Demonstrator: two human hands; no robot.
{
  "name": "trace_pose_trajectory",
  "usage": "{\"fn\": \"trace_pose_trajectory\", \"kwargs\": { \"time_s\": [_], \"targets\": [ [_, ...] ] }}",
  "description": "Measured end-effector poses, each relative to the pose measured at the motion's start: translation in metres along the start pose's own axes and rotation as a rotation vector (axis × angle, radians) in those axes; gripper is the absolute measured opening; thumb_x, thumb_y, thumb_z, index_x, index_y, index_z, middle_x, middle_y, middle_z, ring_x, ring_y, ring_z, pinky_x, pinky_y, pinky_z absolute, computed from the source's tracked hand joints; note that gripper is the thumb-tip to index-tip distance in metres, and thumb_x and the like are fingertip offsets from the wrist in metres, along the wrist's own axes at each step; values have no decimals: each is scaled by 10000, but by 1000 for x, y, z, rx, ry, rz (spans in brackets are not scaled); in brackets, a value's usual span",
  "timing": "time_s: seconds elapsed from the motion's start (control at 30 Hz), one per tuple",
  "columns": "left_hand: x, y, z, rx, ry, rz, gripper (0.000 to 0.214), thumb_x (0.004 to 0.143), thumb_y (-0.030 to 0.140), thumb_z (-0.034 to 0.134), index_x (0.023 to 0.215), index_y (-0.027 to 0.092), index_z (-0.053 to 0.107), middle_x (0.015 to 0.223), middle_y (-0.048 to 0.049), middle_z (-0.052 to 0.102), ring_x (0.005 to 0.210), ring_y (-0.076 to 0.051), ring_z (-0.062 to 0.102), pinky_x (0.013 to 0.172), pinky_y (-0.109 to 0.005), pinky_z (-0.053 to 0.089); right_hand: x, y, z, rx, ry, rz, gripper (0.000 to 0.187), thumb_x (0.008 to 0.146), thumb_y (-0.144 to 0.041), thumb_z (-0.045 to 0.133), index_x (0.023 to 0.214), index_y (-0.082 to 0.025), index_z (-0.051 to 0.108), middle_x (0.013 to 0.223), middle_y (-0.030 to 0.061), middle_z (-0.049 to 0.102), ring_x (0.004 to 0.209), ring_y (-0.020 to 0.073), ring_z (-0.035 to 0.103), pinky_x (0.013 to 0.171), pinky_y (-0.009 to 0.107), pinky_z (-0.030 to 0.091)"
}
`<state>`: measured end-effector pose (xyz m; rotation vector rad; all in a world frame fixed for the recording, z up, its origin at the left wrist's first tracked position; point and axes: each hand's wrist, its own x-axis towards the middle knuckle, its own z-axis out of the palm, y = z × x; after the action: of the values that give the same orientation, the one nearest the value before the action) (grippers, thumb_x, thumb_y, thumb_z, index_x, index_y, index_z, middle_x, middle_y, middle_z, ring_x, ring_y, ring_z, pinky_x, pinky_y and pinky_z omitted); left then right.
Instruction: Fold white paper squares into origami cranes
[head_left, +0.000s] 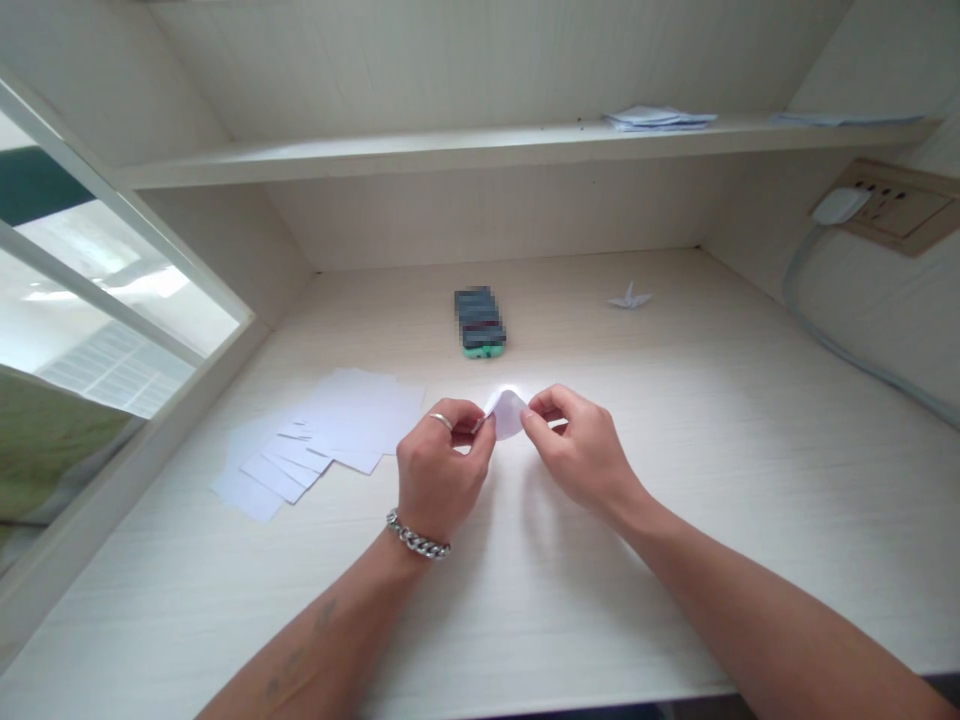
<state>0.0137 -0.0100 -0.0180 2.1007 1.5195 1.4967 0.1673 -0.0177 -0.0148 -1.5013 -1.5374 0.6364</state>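
A small white sheet of paper (508,416) is held up between my two hands, its middle bowed into a curve. My left hand (444,465), wearing a ring and a chain bracelet, pinches the paper's left side between thumb and fingers. On the other side, my right hand (576,440) pinches the right corner. Loose white paper sheets (367,410) lie fanned out on the desk just left of my left hand. A small folded paper crane (629,297) rests farther back on the right.
A dark phone-like device with a green end (480,322) lies beyond my hands, its surface blurred. Above runs a shelf (375,155) bearing a paper stack (660,119). A white plug (840,205) sits in the right wall socket, its cable (847,355) trailing down. The desk (720,430) has a window at left.
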Motion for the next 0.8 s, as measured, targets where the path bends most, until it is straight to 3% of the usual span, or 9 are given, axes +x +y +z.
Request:
{"fn": "trace_pose_trajectory", "kwargs": {
  "time_s": [0.13,0.37,0.63,0.8],
  "targets": [
    [-3,1,3,-4,-37,47,67,793,185,679,758,164,626,694,-2,679,570,-100,648,564,-187,536,-1,1,3,-55,15,-35,144,832,-341,604,807,-200,617,792,26,685,729,180,637,643,295,494],
    [-3,2,2,29,-59,93,60,799,168,662,767,174,613,717,-5,674,614,-106,652,604,-197,543,-2,-2,3,65,-62,-86,123,833,-315,615,815,-194,629,788,26,695,709,160,651,621,263,502],
    [-2,2,1,53,-48,57,70,780,135,645,836,173,628,756,-6,686,620,-109,652,623,-213,553,1,-1,-6,-170,133,-139,75,800,-229,594,730,-204,607,703,14,679,640,171,629,618,280,454],
    [-2,2,0,17,-75,78,107,788,131,630,888,168,636,788,-16,683,665,-117,661,645,-220,563,1,-1,-7,-164,77,-117,49,808,-236,587,795,-207,624,692,5,676,611,167,619,580,270,435]
  ]
}}
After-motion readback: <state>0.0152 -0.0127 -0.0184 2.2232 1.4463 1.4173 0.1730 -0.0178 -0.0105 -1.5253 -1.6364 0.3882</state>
